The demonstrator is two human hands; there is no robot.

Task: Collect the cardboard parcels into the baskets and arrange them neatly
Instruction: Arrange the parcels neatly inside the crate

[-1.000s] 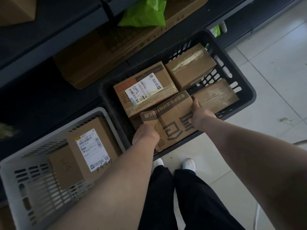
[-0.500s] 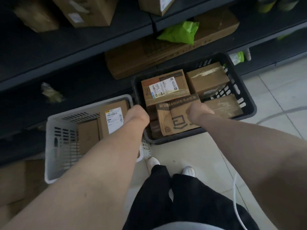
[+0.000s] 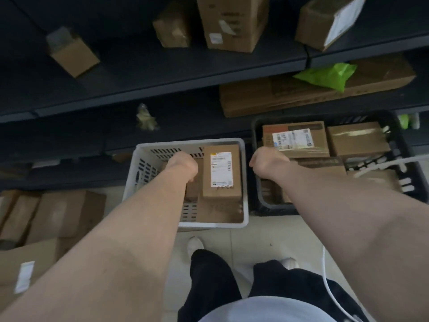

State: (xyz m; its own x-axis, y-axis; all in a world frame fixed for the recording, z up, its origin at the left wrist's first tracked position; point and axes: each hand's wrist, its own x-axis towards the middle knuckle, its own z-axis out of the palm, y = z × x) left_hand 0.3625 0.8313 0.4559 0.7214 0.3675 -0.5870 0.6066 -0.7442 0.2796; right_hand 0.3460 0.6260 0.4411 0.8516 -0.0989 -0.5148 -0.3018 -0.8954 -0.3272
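While shelf (image 3: 162, 73) boxes (image 3: 234, 22) loom, baskets (image 3: 139, 189) sit below.

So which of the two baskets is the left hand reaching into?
The white basket; the left hand is inside it, while the black basket sits beside it.

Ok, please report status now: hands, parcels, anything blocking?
Left hand over white basket, right hand over black basket; grip hidden. Labelled parcel in white basket. Nothing blocking.

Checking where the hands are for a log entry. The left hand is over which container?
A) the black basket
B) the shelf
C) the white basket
C: the left hand hangs fist-closed inside the white basket, beside the labelled parcel.
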